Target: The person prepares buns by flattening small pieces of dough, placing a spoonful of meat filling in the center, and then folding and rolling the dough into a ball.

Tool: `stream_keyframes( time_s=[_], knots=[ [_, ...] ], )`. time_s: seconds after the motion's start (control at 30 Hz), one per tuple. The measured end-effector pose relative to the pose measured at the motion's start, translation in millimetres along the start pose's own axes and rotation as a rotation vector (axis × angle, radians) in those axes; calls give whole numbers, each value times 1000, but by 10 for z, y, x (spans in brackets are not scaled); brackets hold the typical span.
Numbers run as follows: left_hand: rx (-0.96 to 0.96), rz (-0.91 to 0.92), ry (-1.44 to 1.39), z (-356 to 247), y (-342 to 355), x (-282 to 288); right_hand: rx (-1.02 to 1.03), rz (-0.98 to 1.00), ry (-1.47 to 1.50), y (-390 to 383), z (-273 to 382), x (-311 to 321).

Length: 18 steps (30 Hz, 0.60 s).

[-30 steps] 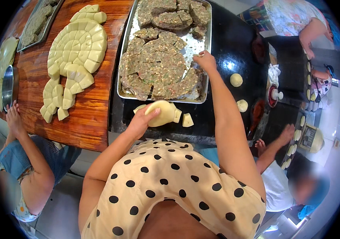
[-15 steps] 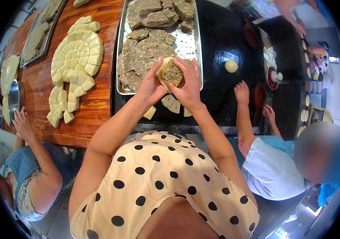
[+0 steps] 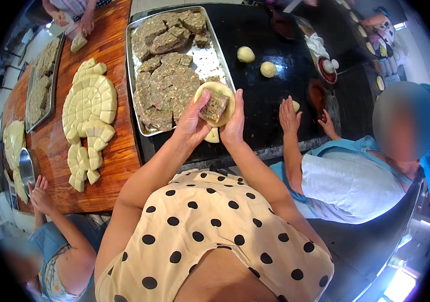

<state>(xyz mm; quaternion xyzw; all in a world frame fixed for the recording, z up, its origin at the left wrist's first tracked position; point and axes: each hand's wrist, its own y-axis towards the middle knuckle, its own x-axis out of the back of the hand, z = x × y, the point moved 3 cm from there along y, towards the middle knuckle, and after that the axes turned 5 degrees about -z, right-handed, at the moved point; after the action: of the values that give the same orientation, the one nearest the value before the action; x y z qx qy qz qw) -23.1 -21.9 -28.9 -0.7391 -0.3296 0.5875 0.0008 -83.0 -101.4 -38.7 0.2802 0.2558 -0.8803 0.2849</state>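
Together, left hand (image 3: 192, 121) and right hand (image 3: 234, 123) grip closed around the filled dough round (image 3: 215, 104).

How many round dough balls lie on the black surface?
2 show clearly: one beside the tray, one to its right. A third piece peeks from under a co-worker's hand; more may be hidden.

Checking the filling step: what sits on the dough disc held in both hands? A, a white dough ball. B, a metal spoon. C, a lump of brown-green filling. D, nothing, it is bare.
C: the dough disc, held between the left hand and right hand, carries a lump of brown-green filling like that in the tray.
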Motion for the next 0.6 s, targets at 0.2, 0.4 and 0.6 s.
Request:
stream_keyframes(
  time_s=[0.2, 0.4, 0.6],
  knots=[
    [-65, -47, 125, 147, -36, -78, 251, -87, -303, -87, 171, -89],
    [-22, -33, 180, 249, -22, 2, 300, -85, -421, -133, 219, 27],
    [-47, -87, 259, 362, -91, -185, 381, -214, -431, -239, 278, 68]
  ],
)
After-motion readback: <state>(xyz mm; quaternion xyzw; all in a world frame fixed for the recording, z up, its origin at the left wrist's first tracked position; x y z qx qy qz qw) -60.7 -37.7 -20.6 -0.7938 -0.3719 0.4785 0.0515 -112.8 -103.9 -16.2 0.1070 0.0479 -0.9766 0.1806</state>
